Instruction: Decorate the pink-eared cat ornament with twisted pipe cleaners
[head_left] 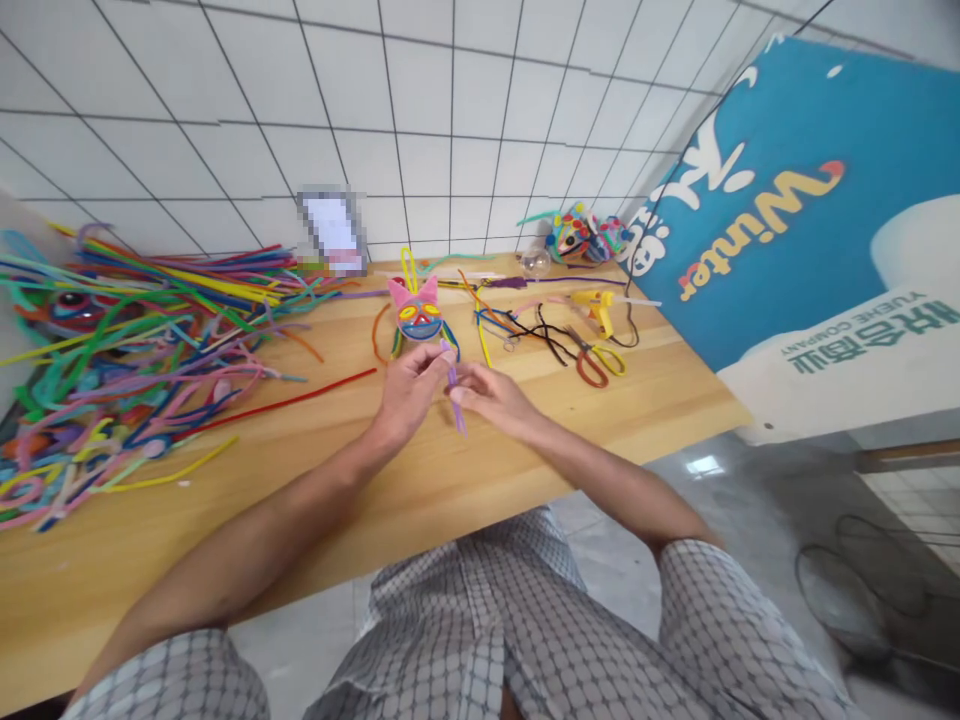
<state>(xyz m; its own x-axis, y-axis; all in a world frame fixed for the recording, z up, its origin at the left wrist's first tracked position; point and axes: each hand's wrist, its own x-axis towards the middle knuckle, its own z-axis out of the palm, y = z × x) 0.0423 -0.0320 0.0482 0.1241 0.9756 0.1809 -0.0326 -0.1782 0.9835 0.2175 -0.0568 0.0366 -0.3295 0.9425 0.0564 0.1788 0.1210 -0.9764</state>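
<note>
A short purple pipe cleaner (457, 404) is between my two hands, above the wooden table. My left hand (415, 385) pinches its upper part with thumb and fingers. Lower down, my right hand (487, 395) is closed on the same strip from the other side. Just beyond my hands sits a small cat-like craft figure (420, 318) with pink pointed ears, yellow ringed eyes, a blue lower face and a yellow loop on top. My fingers partly hide its lower side.
Many coloured pipe cleaners (165, 330) are heaped at the left. Scissors (596, 362) and a yellow glue gun (598, 308) with a cord lie at the right, near black pipe cleaners (551, 335). Behind them are a decorated ball (574, 235) and a clear ball (535, 262). A phone (332, 232) leans against the tiled wall.
</note>
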